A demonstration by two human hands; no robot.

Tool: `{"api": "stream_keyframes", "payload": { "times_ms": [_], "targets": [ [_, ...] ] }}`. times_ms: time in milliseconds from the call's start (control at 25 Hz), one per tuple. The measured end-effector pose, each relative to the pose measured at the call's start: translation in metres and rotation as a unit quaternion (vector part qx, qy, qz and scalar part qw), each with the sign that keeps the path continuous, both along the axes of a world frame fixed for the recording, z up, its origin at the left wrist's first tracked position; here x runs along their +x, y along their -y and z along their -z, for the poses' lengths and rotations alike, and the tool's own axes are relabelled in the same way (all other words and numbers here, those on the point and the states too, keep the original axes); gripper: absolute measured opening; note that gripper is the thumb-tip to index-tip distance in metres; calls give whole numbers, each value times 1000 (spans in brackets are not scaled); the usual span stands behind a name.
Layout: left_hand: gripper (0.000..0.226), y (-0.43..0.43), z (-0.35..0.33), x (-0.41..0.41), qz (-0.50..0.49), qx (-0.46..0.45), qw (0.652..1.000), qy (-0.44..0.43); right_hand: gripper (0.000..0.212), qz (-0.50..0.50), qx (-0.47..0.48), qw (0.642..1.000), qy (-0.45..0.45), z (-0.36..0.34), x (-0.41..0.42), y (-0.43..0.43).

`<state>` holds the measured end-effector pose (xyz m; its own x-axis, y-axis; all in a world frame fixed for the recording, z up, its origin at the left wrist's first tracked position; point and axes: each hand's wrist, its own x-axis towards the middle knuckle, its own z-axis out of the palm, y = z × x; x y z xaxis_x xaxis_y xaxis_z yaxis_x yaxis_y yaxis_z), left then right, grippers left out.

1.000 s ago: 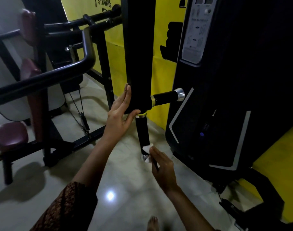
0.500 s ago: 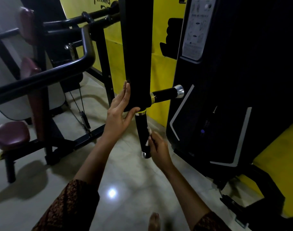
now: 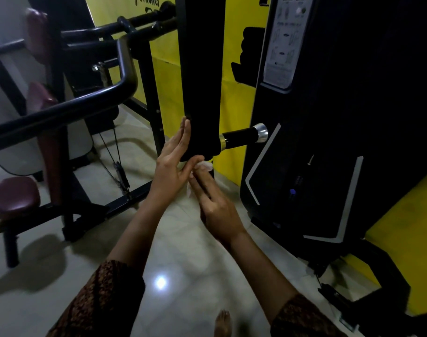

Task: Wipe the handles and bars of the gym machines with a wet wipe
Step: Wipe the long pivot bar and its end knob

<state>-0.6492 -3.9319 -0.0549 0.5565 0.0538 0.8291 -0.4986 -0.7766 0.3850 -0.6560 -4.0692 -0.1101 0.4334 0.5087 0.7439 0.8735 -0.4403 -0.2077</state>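
At the bottom edge the toes of a bare foot stand on a glossy, pale, marbled floor that mirrors a small round light. Two forearms in brown, finely patterned sleeves reach up from there. The right hand shows its back, with its fingers long and almost straight, laid along the short vertical handle, of which only a dark sliver shows beside them. Under those fingers is the wet wipe, soft, white and crumpled, bunched at the handle's top where it meets the arm, with a second scrap showing at the hand's left edge. The thumb is hidden, so I cannot tell whether the hand pinches the wipe or merely presses it to the handle. Just beside it, the left hand is released and flat, its straight fingers lying together against the left face of the black machine arm, a broad matte upright with a rounded lower end, and its thumb reaching beneath that end. From the arm's right side a horizontal handle juts out, with a black grip, a brass-coloured ring and a polished metal cap. Behind it stands a tall black housing edged with angled pale stripes and bearing a grey instruction label. To the left are a smooth, curved black tube bar and a maroon padded seat. Farthest back is a yellow wall.
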Motion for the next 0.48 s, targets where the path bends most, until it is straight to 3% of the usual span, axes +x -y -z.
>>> {"api": "stream_keyframes", "payload": {
  "times_ms": [320,480],
  "targets": [
    [70,-1,0,1,4,8,1000,16,35,-28,-80,993,-86,80,-13,32],
    [71,0,-1,0,17,2,1000,19,33,-12,-41,999,-31,106,-31,65]
  ]
}}
